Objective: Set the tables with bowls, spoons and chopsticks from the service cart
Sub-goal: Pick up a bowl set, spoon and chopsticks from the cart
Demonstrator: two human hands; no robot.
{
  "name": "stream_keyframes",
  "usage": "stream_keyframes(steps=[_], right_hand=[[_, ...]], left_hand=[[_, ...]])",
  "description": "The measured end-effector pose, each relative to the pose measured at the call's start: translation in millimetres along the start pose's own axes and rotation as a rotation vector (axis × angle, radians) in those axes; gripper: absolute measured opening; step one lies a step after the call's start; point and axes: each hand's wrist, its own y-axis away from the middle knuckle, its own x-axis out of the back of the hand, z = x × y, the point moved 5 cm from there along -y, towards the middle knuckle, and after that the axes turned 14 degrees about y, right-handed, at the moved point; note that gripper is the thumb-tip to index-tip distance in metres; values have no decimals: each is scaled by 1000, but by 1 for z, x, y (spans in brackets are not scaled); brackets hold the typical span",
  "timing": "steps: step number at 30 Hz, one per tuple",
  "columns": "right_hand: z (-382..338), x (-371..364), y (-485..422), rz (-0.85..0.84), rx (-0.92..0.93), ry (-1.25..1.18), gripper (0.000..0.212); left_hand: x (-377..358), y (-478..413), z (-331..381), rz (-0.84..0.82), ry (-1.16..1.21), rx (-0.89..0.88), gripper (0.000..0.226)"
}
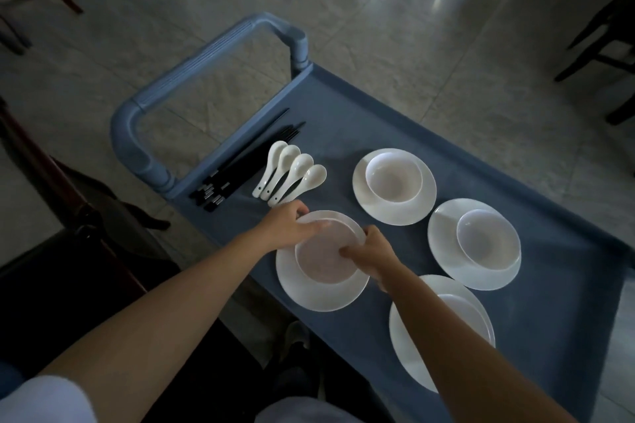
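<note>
One plain white bowl (323,259) sits on a wider plate (309,297)

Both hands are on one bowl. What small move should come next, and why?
Probably lift the bowl straight up off its plate: the left hand and right hand grip its rim on opposite sides.

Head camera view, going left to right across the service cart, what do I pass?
Cart handle, black chopsticks, white spoons, held bowl gripped by the left hand and right hand, far bowl on its plate, rightmost bowl on its plate. The nearest set, under the right forearm, overlaps others and is left out.
</note>
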Motion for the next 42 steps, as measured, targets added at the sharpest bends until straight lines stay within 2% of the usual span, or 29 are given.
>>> stream_keyframes(steps=[3,4,6,8,13,17,20,22,23,26,29,32,34,36,39,42], right_hand=[[1,-4,1,-17,17,-38,49],[2,-5,2,-24,23,-44,49],[4,-7,2,-33,40,-45,47],[6,-7,2,-48,51,-34,47],[14,-8,2,-58,22,-35,53],[17,-10,1,-54,19,-41,52],[17,-12,0,-46,18,-45,49],[17,-12,-1,-47,16,-42,48],[17,-12,-2,-48,16,-37,46],[16,-13,-2,-40,17,-34,44],[16,-13,-2,-34,18,-33,44],[17,-13,-1,-34,17,-29,43],[18,-13,0,-31,19,-23,41],[18,-13,1,-18,18,-28,39],[17,-11,1,-7,20,-31,38],[16,-12,1,-13,20,-35,40]], left_hand=[[14,-5,9,88,44,-3,65],[21,-7,13,156,13,-50,59],[33,-9,24,294,-150,-175,29],[36,-12,33,335,-295,-214,14],[28,-27,34,323,-569,-91,15],[24,-31,32,299,-610,-33,9],[21,-29,25,221,-642,1,19],[19,-29,21,159,-651,10,13],[19,-29,20,140,-637,14,8],[21,-28,15,114,-534,29,21],[27,-20,15,132,-472,-50,22],[47,-8,20,270,-299,-256,11],[65,1,24,369,-84,-393,19],[83,5,24,438,77,-448,25],[103,-3,16,511,126,-376,38],[118,-13,2,564,-14,-283,41]])
